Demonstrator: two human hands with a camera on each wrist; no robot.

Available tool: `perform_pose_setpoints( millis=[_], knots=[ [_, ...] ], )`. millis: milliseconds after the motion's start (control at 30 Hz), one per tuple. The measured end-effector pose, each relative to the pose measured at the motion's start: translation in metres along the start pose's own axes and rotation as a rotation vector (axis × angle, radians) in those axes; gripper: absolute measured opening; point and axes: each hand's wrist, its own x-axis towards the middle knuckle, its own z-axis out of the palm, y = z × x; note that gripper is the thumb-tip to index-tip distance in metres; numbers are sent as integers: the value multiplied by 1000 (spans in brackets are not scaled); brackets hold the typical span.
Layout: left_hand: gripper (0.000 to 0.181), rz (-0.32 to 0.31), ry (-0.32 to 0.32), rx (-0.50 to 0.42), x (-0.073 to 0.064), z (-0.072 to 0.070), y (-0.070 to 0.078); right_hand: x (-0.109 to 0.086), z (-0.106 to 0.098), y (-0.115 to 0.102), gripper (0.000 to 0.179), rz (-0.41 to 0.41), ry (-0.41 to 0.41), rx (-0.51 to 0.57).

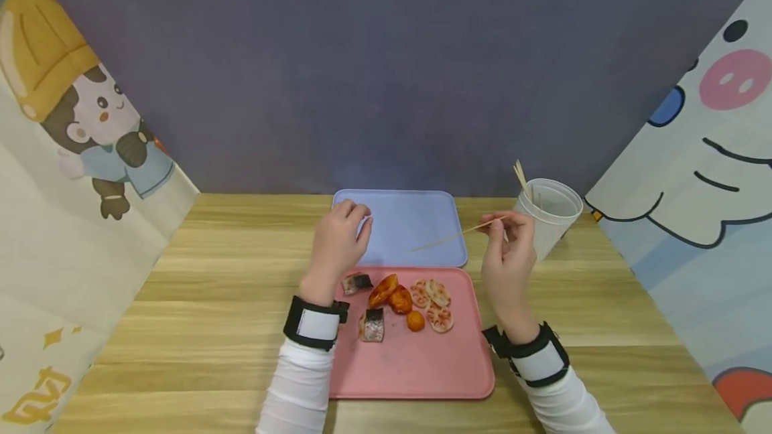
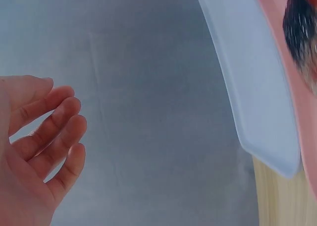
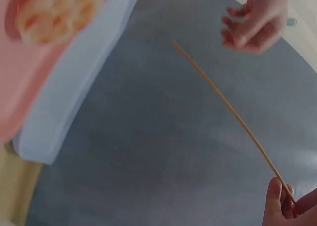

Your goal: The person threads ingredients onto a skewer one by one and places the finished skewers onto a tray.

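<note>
My right hand [image 1: 510,250] pinches one end of a thin bamboo skewer [image 1: 449,238], which points left over the blue tray [image 1: 416,220]. In the right wrist view the skewer [image 3: 225,102] is bare along its length. My left hand [image 1: 340,240] hovers above the blue tray's left side, fingers loosely bent and holding nothing, as the left wrist view of the hand [image 2: 44,141] shows. Below, a pink tray [image 1: 416,367] bears two pieces of dark-skinned fish [image 1: 372,325], browned orange-glazed pieces [image 1: 383,291], a small orange ball [image 1: 415,321] and several lotus root slices [image 1: 439,318].
A white plastic cup [image 1: 550,220] with several skewers [image 1: 521,178] leaning in it stands just behind my right hand. The wooden table [image 1: 229,327] runs back to a grey wall [image 1: 386,72]. Cartoon-printed panels [image 1: 681,233] flank both sides.
</note>
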Motion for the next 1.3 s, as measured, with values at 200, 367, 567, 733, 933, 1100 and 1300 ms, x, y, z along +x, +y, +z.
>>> perform_pose_setpoints(
  millis=[200, 367, 567, 733, 933, 1100, 1300],
  knots=[
    [13, 58, -60, -35, 2, 10, 21, -13, 7, 5, 24, 135, -63, 19],
    [17, 97, -120, -99, 4, 14, 37, -16, 12, 10, 22, 175, -78, 54],
    [18, 131, -181, -184, 5, 19, 50, -19, 15, 13, 22, 202, -92, 138],
    [15, 181, -181, -179, 4, 23, 54, -21, 17, 13, 24, 218, -94, 182],
    [7, 200, -167, -204, 4, 23, 59, -21, 19, 10, 27, 220, -107, 231],
    [5, 193, -177, -213, 3, 23, 60, -22, 18, 9, 26, 238, -96, 227],
    [5, 159, -143, -255, 3, 24, 61, -19, 16, 8, 30, 189, -111, 172]
  ],
)
